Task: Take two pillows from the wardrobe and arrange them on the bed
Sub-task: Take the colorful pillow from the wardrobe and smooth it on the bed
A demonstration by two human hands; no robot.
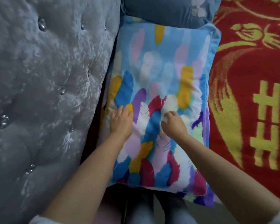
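Feather-print pillow lying flat on the bed, long axis running away from the camera. Wedged between grey tufted headboard on the left and red blanket with yellow pattern on the right. Left edge touching or just beside the headboard padding, cannot tell which; right edge overlapping the blanket edge.

Pillow look: light blue case, flat flange border visible along far and right edges. Print of overlapping feathers in blue, purple, magenta, mustard, pink, white, pale green. Colours dense and saturated at near end, washed out and pale toward far end. Surface plump, slight creases near the hands.

Second pillow, dark grey-blue with pale flower print, at far end, its near edge touching or overlapping the feather pillow's far edge.

Left hand palm down on the pillow's left-centre, fingers loosely spread, pressing flat, gripping nothing. Right hand on pillow centre, fingers curled down into the fabric; pinching cloth or just pressing, cannot tell. Both forearms bare, pale sleeve cuffs at the bottom corners of the view.
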